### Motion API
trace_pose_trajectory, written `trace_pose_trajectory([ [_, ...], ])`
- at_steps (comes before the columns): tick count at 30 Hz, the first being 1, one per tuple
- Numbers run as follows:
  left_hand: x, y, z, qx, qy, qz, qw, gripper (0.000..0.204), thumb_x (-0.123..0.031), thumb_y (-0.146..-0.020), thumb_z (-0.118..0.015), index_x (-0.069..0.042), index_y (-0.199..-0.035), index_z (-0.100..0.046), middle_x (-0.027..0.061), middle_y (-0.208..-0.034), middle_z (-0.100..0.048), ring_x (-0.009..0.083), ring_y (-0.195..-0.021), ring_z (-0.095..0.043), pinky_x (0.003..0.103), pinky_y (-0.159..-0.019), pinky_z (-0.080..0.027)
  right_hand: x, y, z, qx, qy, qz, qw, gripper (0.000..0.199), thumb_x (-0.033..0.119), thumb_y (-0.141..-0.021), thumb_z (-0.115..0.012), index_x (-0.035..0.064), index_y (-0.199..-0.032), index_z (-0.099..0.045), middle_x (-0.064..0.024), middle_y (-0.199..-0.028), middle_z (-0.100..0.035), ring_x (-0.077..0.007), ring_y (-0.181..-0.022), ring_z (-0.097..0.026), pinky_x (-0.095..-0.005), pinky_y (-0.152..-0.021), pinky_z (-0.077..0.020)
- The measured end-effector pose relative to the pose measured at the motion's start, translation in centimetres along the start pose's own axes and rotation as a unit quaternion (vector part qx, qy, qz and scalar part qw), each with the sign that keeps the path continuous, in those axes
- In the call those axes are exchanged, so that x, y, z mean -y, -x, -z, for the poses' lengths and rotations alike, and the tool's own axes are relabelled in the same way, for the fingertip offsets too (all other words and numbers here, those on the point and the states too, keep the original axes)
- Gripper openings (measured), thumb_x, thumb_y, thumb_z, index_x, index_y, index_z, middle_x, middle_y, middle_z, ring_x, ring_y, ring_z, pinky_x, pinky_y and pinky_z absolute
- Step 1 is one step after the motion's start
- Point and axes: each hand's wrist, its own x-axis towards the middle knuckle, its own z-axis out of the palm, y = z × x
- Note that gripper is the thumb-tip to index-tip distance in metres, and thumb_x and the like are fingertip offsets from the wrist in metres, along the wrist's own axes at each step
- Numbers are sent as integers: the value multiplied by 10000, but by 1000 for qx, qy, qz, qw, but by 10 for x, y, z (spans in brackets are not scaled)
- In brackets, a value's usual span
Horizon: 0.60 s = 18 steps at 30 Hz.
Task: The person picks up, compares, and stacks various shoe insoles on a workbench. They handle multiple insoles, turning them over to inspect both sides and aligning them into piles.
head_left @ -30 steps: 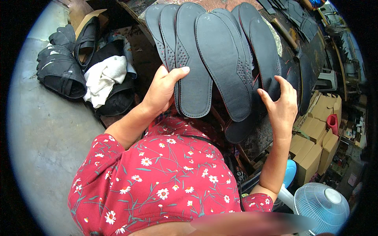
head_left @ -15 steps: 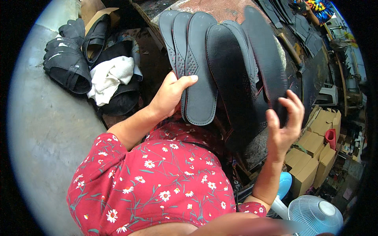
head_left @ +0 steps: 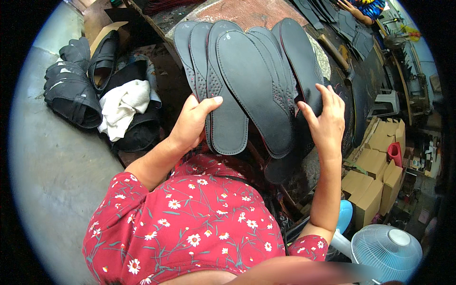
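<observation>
My left hand is closed around the lower part of several black insoles, its thumb pressed on the front one. They spread like a fan, with stitched edges and dimpled patches. One wide insole lies slanted across the middle, over others. At the fan's right side, a tilted insole with a reddish edge reaches down to my right hand. That hand has its thumb and fingers apart, close against the insole's lower part; whether they touch it is hard to see. Dark shapes below the fan are partly hidden.
Behind the insoles is a worn worktable with a hammer and black cut pieces. Black sandals and a white cloth lie left. Cardboard boxes and a fan stand right. A co-worker's hand shows far right.
The fanned insoles and my left hand appear farther left. My right hand has moved up and left, and the rightmost insole has come closer to the others. The middle insole now faces up more plainly.
</observation>
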Motion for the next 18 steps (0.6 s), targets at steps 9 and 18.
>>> trace_pose_trajectory([
  [9, -4, 0, -1, 7, 1, -9, 1000, 300, -78, -924, -567, 31, -1204, -572, 114, -1075, -681, 195, -940, -679, 346, -849, -553, -17, -8, -1, -11, -251, -165, 954, 521, 220, -808, -764, 57, -1271, -590, -148, -1139, -644, -257, -1036, -605, -364, -935, -473],
  [18, -6, -1, 3, 2, -23, 27, 999, 299, -74, -921, -566, 33, -1200, -579, 111, -1078, -682, 200, -948, -679, 348, -862, -551, 24, 43, 48, -62, -232, 76, 968, 573, 209, -698, -772, 33, -1219, -614, -180, -1237, -579, -341, -1121, -564, -426, -997, -441],
])
